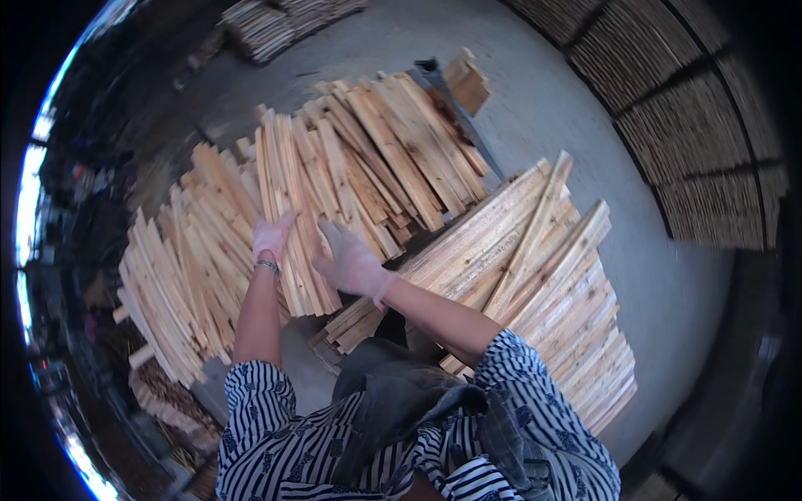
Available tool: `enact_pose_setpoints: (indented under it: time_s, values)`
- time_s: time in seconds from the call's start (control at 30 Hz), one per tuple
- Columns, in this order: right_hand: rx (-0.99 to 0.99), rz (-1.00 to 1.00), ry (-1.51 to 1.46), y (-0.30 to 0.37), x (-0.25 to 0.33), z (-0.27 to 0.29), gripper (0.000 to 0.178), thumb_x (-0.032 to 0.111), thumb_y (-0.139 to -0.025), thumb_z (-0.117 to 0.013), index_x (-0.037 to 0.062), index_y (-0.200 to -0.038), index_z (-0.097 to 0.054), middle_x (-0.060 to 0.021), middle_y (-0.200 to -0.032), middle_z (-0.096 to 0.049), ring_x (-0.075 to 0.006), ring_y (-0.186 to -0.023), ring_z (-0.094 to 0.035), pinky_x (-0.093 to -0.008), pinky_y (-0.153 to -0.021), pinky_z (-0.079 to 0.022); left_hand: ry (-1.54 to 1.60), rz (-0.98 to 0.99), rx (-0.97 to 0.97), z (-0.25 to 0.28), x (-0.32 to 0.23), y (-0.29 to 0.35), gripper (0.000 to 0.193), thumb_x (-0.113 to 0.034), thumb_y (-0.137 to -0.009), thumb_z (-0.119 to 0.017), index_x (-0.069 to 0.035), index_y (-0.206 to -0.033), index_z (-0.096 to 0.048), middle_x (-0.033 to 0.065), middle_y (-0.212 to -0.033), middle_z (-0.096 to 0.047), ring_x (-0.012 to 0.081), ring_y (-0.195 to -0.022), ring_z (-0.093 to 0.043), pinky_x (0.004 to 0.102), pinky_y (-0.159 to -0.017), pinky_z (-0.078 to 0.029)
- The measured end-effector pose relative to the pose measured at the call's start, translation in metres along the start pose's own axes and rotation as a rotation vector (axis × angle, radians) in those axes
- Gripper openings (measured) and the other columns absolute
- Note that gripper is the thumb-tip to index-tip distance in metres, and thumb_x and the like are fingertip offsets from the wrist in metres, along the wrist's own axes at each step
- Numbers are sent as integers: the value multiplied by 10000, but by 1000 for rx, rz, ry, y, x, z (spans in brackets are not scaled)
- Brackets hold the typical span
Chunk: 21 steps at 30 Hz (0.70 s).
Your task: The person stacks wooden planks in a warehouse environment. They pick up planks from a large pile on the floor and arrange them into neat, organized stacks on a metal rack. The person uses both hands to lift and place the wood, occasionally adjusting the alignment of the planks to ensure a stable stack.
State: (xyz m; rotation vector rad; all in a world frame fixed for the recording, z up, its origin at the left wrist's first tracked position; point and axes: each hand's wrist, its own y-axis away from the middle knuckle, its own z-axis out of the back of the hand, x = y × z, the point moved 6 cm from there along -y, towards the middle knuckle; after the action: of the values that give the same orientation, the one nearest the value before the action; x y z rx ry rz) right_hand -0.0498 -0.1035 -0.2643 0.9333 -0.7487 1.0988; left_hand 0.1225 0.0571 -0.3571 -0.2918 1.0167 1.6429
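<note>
Between my two hands lies a bundle of long, narrow wooden slats (292,179), pale with brown streaks, resting on top of the wider spread of slats. My left hand (271,237), in a thin pale glove, closes on the bundle's left edge with its thumb toward the top face. On the other side my right hand (357,263), gloved likewise, has its fingers stretched out and apart, the tips at or close to the bundle's right edge. More loose slats (196,259) fan out to the left, and others (401,150) lie to the right and beyond.
At the right is a broad stack of slats (535,275) with two loose pieces lying askew on top. Tall strapped stacks (689,125) of wood stand at the far right. Another wood pile (280,25) sits on the grey floor (535,92) at the back.
</note>
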Motion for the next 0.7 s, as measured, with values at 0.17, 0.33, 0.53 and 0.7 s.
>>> enact_pose_setpoints:
  time_s: [0.17, 0.33, 0.53, 0.7]
  values:
    - [-536, -52, 124, 92, -101, 66, 598, 295, -907, -662, 11, -1398, -474, -220, -1387, -524, -346, -1314, -498, -402, -1114, -390, -846, 23, -38, -44, 141, -94, 1216, -689, -673, -762, -126, -1588, -192, 240, -1581, -283, 375, -1465, -285, 497, -1167, -317]
    - [-1099, -966, 402, 265, -210, 228, 930, 522, -868, -660, -35, -1505, -273, -277, -1478, -383, -413, -1321, -454, -406, -1102, -400, -658, 193, 81, -78, 101, -45, 1082, -577, -775, -718, -113, -1587, -176, 303, -1548, -298, 414, -1422, -348, 485, -1144, -348]
    - [-912, -1346, 319, 270, -264, 209, 1107, 519, -766, -740, 9, -1558, -157, -260, -1404, -422, -417, -1322, -414, -453, -1107, -354, -360, -626, 427, -182, -44, 77, 832, -477, -924, -608, 11, -1525, -303, 267, -1553, -334, 371, -1437, -333, 414, -1187, -268]
    - [-1060, -1259, 179, 251, -250, 219, 1082, 461, -733, -792, 42, -1545, -212, -251, -1377, -443, -397, -1292, -443, -433, -1066, -393, -528, -734, 858, -319, -121, 240, 1016, -566, -821, -703, -2, -1536, -256, 243, -1545, -357, 388, -1395, -398, 465, -1137, -350]
